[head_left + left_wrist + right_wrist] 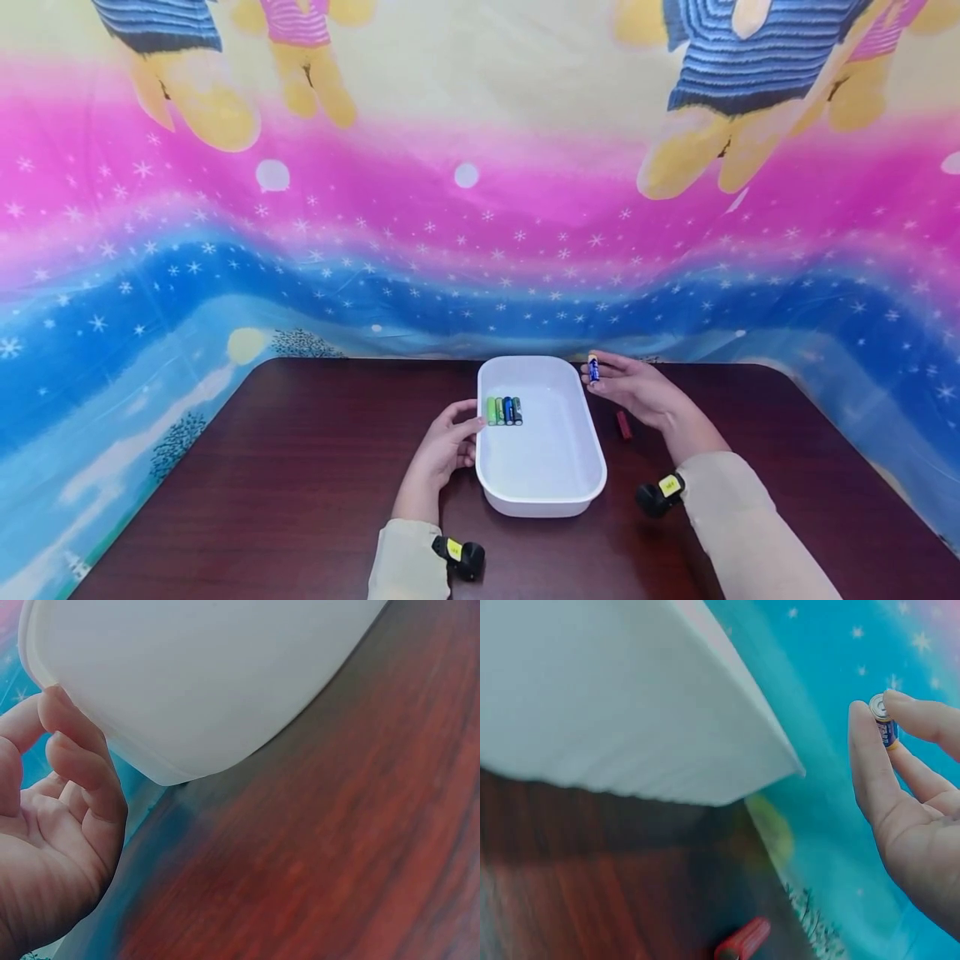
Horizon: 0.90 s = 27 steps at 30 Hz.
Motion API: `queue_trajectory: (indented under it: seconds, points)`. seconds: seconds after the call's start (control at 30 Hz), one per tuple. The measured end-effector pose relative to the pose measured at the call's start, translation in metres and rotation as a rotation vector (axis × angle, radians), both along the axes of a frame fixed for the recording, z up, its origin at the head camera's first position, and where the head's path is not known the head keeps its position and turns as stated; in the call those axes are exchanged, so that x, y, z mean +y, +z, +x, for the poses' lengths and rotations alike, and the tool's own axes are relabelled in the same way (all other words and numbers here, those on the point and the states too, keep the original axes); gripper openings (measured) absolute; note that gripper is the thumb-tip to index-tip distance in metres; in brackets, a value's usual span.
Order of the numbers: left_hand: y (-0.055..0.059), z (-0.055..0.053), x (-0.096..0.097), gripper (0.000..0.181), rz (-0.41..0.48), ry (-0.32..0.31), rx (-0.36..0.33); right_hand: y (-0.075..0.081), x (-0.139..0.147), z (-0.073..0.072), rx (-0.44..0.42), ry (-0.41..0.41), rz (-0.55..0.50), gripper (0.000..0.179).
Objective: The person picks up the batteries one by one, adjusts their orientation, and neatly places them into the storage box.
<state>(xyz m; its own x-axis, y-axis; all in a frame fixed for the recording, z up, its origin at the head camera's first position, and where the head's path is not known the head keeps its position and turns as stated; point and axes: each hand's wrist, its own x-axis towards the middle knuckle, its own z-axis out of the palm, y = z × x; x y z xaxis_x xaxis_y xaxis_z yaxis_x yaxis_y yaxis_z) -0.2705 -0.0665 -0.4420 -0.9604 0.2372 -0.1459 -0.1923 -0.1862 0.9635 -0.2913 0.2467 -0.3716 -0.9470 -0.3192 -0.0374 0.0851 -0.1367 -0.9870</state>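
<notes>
A white plastic basin [540,506] stands on the table, with several AA-size batteries [504,411] in green, blue and dark colours lined up inside near its left wall. My left hand [444,446] grips the basin's left rim between thumb and fingers; the left wrist view shows curled fingers [79,761] right at the rim. Beyond the basin's far right corner, my right hand [637,393] pinches a blue battery with a yellow end [593,368] in the air. Its silver end faces the right wrist camera between thumb and fingertips.
On the dark wooden table [300,483], a red battery [624,425] lies just right of the basin, below the right hand. A printed cloth [420,250] hangs behind the table and along its sides.
</notes>
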Motion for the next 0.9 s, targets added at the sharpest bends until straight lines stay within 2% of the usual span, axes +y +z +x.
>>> queue_trajectory:
  seconds: [0.17, 0.47, 0.9]
  points:
    - [-0.001, -0.001, 0.0, 0.048, 0.008, -0.001, 0.0, 0.011, -0.012, -0.003, 0.018, 0.017, 0.041, 0.071]
    - [-0.002, -0.002, -0.001, 0.047, -0.001, 0.001, 0.0, 0.026, -0.03, -0.006, -0.01, 0.02, 0.054, 0.068]
    - [0.0, -0.001, 0.0, 0.048, 0.006, 0.001, -0.001, 0.025, -0.053, -0.014, -0.032, 0.005, -0.001, 0.068]
